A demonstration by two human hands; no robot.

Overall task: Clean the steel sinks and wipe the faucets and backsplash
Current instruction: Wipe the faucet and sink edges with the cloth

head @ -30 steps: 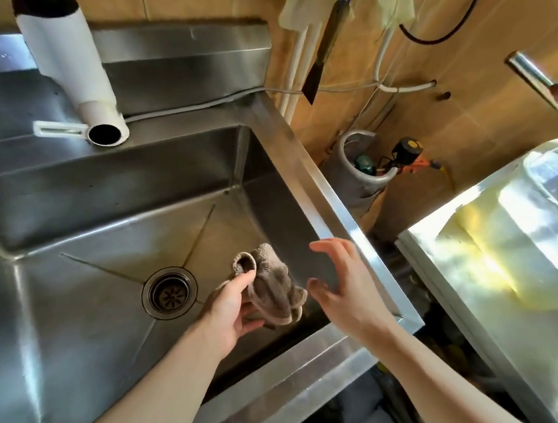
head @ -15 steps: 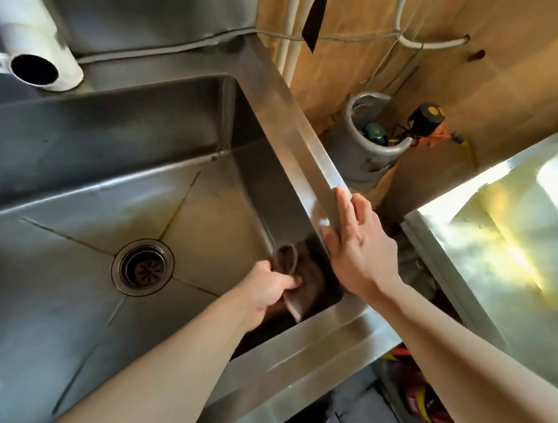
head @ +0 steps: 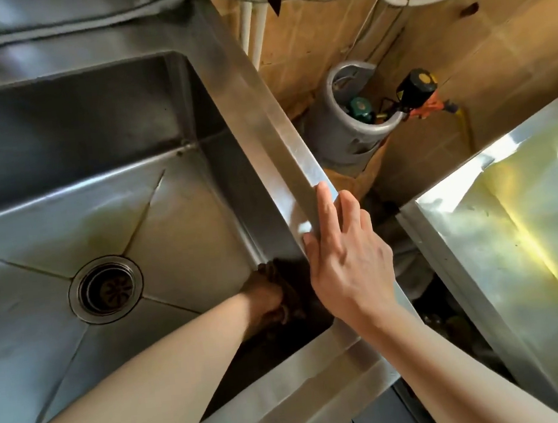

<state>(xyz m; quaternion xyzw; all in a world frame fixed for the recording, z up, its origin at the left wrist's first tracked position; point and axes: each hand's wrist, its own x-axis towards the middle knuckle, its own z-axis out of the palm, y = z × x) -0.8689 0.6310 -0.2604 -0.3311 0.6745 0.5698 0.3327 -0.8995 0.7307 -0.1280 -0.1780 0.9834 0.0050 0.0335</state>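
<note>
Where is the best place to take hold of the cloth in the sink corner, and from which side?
Probably its bunched top, from above and the drain side. The cloth sits crumpled in the near right corner of the sink, where walls block the other sides. The left hand grips it this way; the right hand rests on the rim.

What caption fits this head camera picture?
Left hand scrubs sink corner with cloth; right hand rests on rim.

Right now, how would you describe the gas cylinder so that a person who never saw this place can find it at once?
Start at the steel sink and look past its right rim, where the right hand rests. Down in the gap between sink and tiled wall stands the gas cylinder. It is the only grey round body there, with a collar ring on top around a green valve.
</note>
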